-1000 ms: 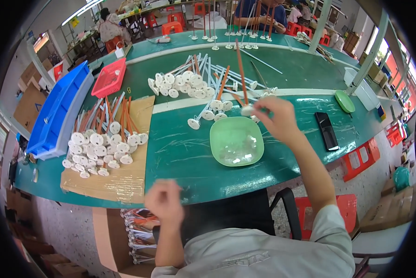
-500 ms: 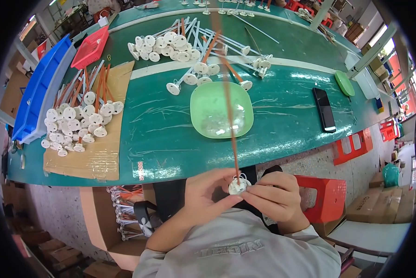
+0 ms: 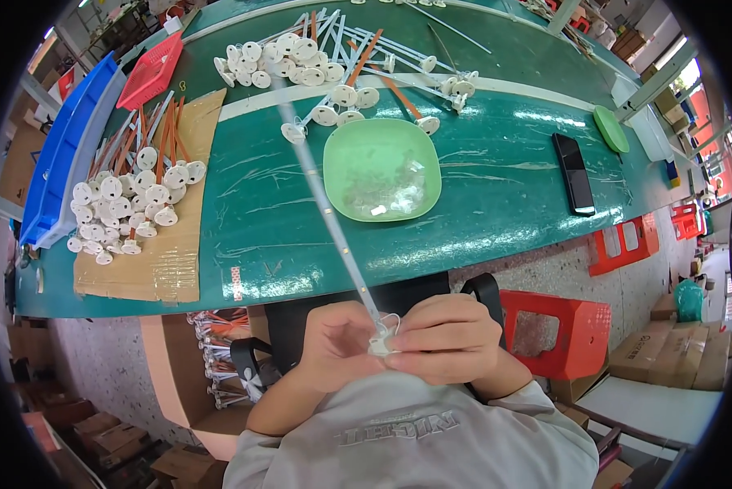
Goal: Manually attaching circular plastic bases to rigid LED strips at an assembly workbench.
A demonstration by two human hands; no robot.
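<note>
Close to my body, my left hand (image 3: 333,344) and my right hand (image 3: 449,338) both pinch a small round white base (image 3: 379,342) between their fingertips. A narrow pale strip with small yellowish LEDs (image 3: 337,235) stands out of that base, leaning up and to the left across the table edge. Thin white wire loops beside the base, near my right fingers. Beyond the strip, a square light-green bowl (image 3: 381,207) holds many small clear pieces, too small to make out singly. My fingertips partly cover the base's underside.
White-based LED strips (image 3: 113,200) are heaped on cardboard (image 3: 170,273) at left; more strips (image 3: 288,61) lie at the back. A blue tray (image 3: 68,155), red basket (image 3: 150,69) and black phone (image 3: 574,175) are on the green table. A carton of strips (image 3: 170,375) and red stool (image 3: 574,334) stand below.
The held strip has turned, from a narrow orange edge to its pale LED face, and now leans left. Both hands have shifted slightly left with the base.
</note>
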